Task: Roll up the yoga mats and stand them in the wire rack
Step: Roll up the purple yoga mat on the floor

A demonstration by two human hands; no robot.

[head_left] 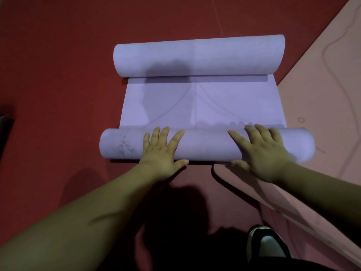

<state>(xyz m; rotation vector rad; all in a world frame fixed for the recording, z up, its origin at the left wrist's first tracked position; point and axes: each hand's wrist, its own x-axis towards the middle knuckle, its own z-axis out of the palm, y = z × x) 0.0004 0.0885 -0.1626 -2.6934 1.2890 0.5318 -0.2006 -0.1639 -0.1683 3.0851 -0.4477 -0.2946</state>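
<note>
A lilac yoga mat lies on the red floor, curled into a roll at both ends with a flat stretch between. The near roll lies across the view. My left hand presses flat on its left half with fingers spread. On the right half rests my right hand, palm down, fingers straight over the top. The far roll lies untouched beyond the flat part. No wire rack is in view.
A pink mat lies flat on the right, its corner reaching under the near roll. Red floor surrounds the lilac mat. My shoe shows at the bottom right. A dark object sits at the left edge.
</note>
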